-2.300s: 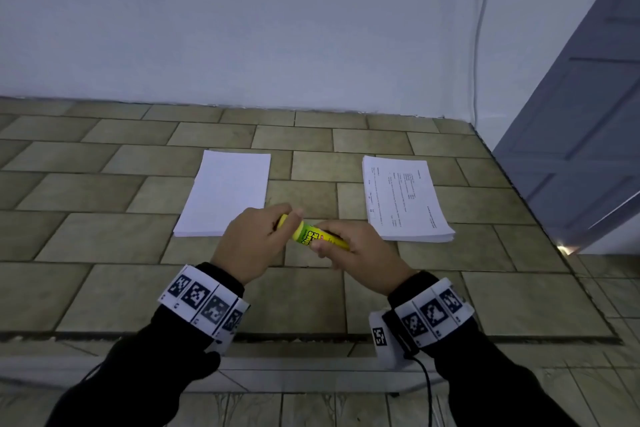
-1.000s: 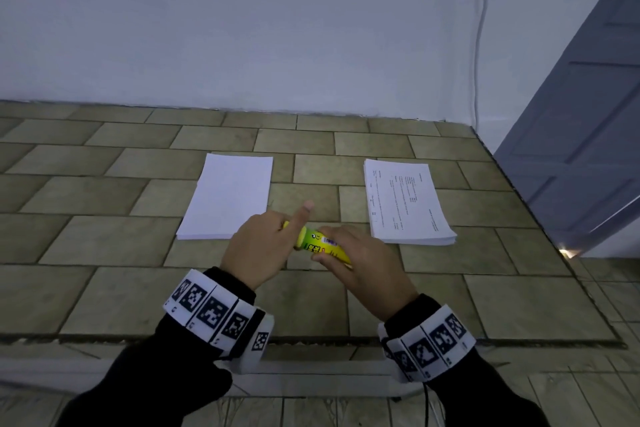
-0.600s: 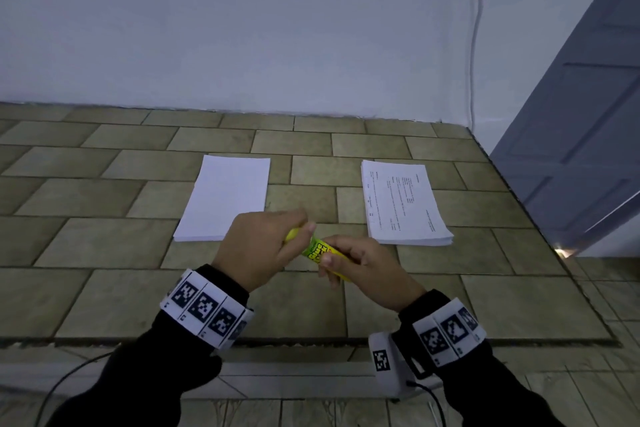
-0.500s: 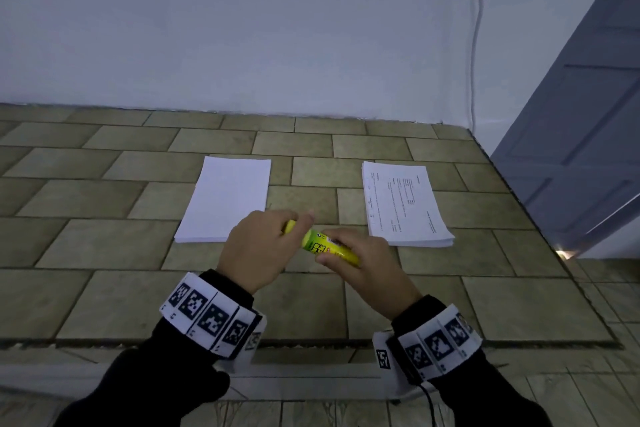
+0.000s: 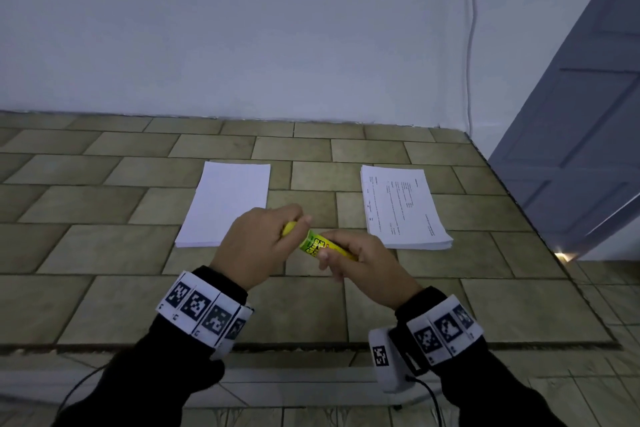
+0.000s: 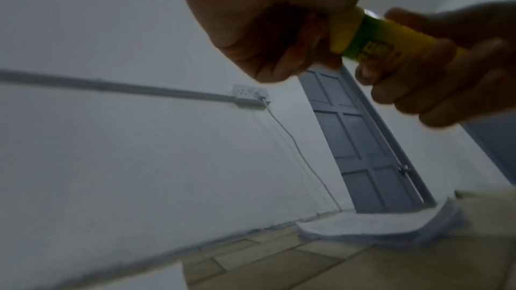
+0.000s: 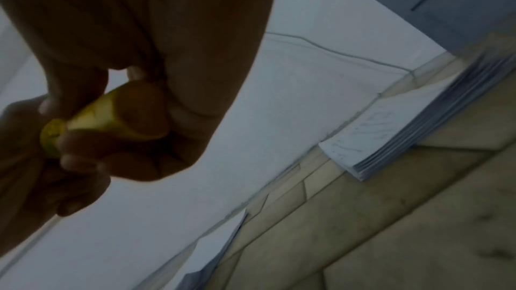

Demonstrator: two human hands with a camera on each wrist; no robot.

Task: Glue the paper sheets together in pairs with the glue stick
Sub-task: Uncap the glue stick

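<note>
A yellow-green glue stick [image 5: 317,244] is held level above the tiled counter, between both hands. My left hand [image 5: 263,246] grips its yellow cap [image 6: 345,32] at the left end. My right hand [image 5: 360,262] curls round the labelled body [image 6: 390,45] of the glue stick [image 7: 117,118]. The cap sits against the body, with no gap visible. A stack of blank white sheets [image 5: 227,201] lies behind the left hand. A thicker stack of printed sheets [image 5: 401,206] lies behind the right hand, also seen as the printed stack [image 7: 413,131] in the right wrist view.
The tiled counter [image 5: 104,246] ends at a white wall [image 5: 277,28] behind the stacks. A grey door [image 5: 581,135] stands at the right. A wall socket [image 6: 249,96] with a white cable [image 6: 301,151] hangs near the door. The counter's front edge [image 5: 311,347] lies under my wrists.
Both hands have stayed on the glue stick in front of the stacks, shifting and turning slightly around it. The paper stacks have not moved.
</note>
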